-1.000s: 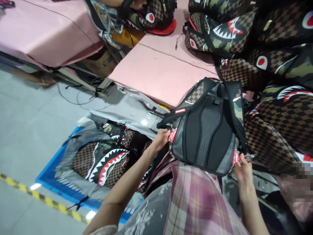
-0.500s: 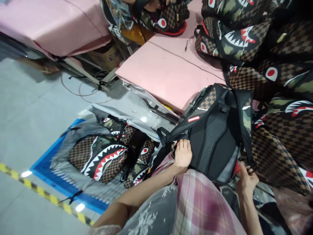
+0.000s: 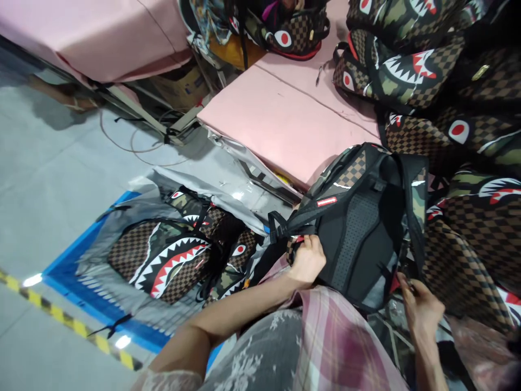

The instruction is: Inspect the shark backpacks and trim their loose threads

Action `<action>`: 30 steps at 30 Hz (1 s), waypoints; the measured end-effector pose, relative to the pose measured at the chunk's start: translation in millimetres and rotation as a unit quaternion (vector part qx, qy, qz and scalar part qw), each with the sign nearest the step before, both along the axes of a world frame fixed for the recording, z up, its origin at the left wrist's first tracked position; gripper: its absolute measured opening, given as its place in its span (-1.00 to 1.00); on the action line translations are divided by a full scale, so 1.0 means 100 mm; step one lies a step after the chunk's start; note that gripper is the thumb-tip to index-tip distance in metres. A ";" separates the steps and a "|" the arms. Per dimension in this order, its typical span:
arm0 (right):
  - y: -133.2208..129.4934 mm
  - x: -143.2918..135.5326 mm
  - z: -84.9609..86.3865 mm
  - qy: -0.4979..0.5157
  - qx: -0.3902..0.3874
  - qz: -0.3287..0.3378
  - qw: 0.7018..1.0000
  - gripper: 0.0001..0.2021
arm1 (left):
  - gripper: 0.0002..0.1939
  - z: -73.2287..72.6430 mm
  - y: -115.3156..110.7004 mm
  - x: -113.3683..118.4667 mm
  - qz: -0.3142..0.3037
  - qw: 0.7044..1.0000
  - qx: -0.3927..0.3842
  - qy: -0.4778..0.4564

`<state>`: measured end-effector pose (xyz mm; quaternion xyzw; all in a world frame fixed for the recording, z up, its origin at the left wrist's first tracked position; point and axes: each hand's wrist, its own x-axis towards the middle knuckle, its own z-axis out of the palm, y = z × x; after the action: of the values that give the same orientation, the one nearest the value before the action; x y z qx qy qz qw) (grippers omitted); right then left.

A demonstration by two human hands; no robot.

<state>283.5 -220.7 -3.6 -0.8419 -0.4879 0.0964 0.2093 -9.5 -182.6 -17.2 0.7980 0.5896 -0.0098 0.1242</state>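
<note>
Head view:
Backpack: black padded back facing up, at the near edge of the pink table.
Left hand: fingers bent over the backpack's left side, near the strap buckle; exact grip unclear.
Right hand: thumb and fingers pinching the red piece at the lower right side.
Right of backpack: piled checkered bags.
Lower left: blue-rimmed bin holding more bags.

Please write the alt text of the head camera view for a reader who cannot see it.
Two bare hands, left and right, hold the lower sides of a backpack, its black padded back facing up, against the edge of a pink table. Shark-mouth backpacks are piled at right; more lie in a lined blue bin at lower left.
</note>
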 end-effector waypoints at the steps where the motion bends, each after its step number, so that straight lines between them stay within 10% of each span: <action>1: 0.06 0.07 0.05 -0.024 0.019 -0.018 0.999 -0.59 | -0.68 0.04 0.06 -0.12 -0.013 0.999 -0.003 -0.049; 5: 0.42 0.28 0.09 0.008 0.085 -0.058 0.995 -0.44 | -0.65 0.11 0.53 -0.55 0.098 0.977 0.072 -0.177; 10: 0.65 0.37 0.03 0.133 -0.041 0.011 0.990 -0.41 | -0.60 0.25 0.71 -0.70 0.156 0.961 -0.069 -0.216; 17: 0.29 -0.29 0.34 0.358 -0.078 0.086 0.926 -0.56 | -0.56 0.37 0.15 0.07 0.074 0.849 -0.312 -0.420; 23: 0.27 -0.87 -0.09 0.054 -0.171 0.125 0.976 -0.73 | -0.52 0.06 0.19 0.34 0.053 0.945 -0.265 -0.183; 30: 0.26 -0.79 -0.14 -0.036 -0.193 0.189 0.962 -0.76 | -0.64 0.21 0.33 0.24 -0.033 0.985 -0.146 -0.088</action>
<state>204.7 -194.6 -17.2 -0.7616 -0.6177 0.1962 0.0026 14.4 -149.6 3.4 0.7880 0.5422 -0.0298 0.2902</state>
